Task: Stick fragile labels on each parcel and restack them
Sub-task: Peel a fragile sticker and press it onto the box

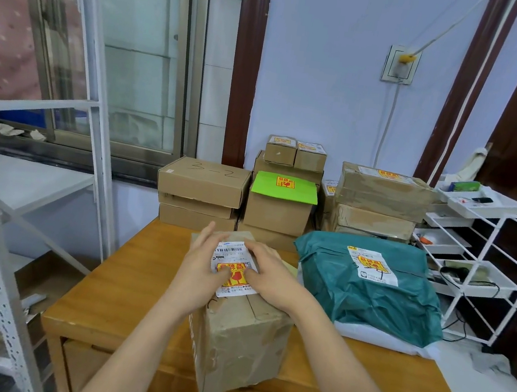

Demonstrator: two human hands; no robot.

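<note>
On the wooden table (125, 280) at frame centre, your left hand (202, 269) and right hand (267, 275) lie flat, fingers straight, pressing the fragile label (234, 277) onto the taped parcel (240, 339), whose long axis runs away from you. Both hands are equally near.

teal bag (369, 297), yellow-red label (234, 275), brown parcel (240, 339)

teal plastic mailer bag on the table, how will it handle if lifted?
The teal plastic mailer bag looks wrinkled and bulgy, so it will likely sag and flop rather than stay stiff. Its glossy film may be slippery. It lies flat on the wooden table, so rolling or tipping seems unlikely.
</note>
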